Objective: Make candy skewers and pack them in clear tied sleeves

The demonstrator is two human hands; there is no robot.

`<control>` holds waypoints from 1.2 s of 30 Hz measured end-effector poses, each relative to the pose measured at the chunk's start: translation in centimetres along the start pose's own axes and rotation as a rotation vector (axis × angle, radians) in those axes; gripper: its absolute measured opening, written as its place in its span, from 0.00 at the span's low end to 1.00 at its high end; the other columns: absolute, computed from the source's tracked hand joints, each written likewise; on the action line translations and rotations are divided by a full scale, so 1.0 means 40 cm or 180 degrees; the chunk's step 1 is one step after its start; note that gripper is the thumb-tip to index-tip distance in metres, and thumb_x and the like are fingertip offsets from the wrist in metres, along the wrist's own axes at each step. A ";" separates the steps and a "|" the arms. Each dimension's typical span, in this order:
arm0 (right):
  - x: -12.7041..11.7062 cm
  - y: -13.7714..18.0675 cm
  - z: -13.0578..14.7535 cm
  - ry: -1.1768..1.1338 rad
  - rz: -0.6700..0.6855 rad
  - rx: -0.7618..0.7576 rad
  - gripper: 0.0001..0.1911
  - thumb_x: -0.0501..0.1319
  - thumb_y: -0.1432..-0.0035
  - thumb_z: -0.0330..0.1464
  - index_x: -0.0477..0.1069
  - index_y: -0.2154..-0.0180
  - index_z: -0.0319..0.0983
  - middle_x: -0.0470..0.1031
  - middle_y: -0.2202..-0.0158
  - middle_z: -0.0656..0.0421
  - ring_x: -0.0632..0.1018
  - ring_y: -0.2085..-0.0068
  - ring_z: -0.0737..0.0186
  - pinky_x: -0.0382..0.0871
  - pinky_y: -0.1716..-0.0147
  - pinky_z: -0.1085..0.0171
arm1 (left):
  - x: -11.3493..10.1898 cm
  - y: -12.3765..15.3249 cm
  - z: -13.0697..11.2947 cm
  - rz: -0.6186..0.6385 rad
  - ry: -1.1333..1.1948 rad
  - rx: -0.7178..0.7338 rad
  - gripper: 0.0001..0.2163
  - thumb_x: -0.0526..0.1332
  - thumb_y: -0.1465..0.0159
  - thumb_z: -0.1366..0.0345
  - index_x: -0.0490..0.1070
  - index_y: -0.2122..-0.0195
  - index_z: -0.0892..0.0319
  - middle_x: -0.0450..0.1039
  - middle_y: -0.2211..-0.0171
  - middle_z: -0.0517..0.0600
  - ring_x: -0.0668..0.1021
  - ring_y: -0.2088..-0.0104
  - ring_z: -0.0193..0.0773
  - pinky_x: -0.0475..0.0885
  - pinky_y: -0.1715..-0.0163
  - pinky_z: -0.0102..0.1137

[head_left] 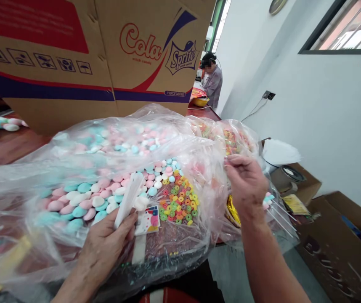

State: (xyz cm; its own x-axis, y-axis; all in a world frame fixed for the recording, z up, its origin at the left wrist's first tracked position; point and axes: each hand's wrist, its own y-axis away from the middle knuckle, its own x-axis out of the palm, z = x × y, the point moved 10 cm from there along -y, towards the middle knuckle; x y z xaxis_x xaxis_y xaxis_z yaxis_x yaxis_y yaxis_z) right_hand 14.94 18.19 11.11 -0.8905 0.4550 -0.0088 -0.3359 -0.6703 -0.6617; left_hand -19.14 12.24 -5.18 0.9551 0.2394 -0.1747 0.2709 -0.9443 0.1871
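Note:
My left hand (112, 233) is closed around a long, flat, white plastic-looking strip (130, 198), its far end pointing up and away. Printed cards (148, 219) with colourful dots lie just beyond those fingers. My right hand (246, 181) is raised at the right side of the plastic, thumb and fingers pinched together; what they hold, if anything, is too small to make out. Between the hands sit colourful ring candies (180, 200) in a clear plastic bag (199, 235). Pink, blue and white oval candies (86, 204) spread to the left in the plastic.
A large cardboard box (149, 88) stands at the back. Further bags of ring candies (231, 141) lie behind my right hand. White sticks (281, 219) jut out at the right edge. An open carton (341, 244) is at lower right. A person (212, 82) works in the background.

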 end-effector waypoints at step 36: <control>0.242 0.195 0.085 0.0752 0.2628 -0.0650 0.06 0.53 0.44 0.24 0.64 0.69 0.40 0.71 0.68 0.60 0.71 0.65 0.65 0.65 0.62 0.67 | 0.000 0.095 -0.103 -0.0332 0.0370 -0.0309 0.16 0.68 0.54 0.52 0.69 0.74 0.60 0.63 0.87 0.40 0.59 0.87 0.26 0.50 0.88 0.22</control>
State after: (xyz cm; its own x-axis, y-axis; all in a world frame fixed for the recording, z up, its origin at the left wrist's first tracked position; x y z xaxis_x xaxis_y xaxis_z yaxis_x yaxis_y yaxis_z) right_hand 2.64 15.38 8.43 -0.7303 -0.0037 -0.6831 0.4681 -0.7310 -0.4965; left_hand -17.62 9.58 -0.48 0.9271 0.3648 -0.0861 0.3742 -0.8880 0.2671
